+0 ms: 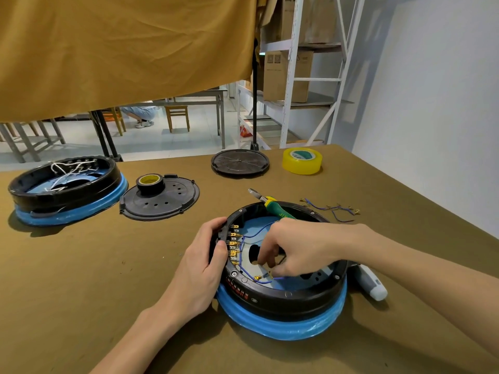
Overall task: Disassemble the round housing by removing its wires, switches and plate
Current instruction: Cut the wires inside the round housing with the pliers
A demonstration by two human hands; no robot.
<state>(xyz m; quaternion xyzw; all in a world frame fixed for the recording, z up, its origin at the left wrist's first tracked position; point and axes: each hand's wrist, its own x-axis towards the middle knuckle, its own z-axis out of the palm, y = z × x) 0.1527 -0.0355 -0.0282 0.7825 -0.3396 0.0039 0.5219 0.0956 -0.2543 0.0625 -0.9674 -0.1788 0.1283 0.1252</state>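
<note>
Gripping the round housing [280, 298] rim and a blue wire [244, 268], 2 hands on an olive table [81, 265] near shelving [297, 76].

The table [81, 265] wears a plain olive-brown cloth. On it, toward 6 o'clock, the round housing [280, 298] is glossy black with a bright blue band round its base, a pale blue floor inside, small red markings on its near wall, and brass-yellow terminals [234, 242] joined by thin blue wires [247, 273]. At 12 o'clock of its rim lie pliers [272, 205] with green and yellow handles. At 2 o'clock, loose blue wires [332, 209] carry brass ends. At 10 o'clock a second housing [67, 190] is black over blue, with white wires. The tape roll [302, 161] at 1 o'clock is translucent yellow, its core green and white. A mustard curtain [121, 49] hangs behind.
</note>
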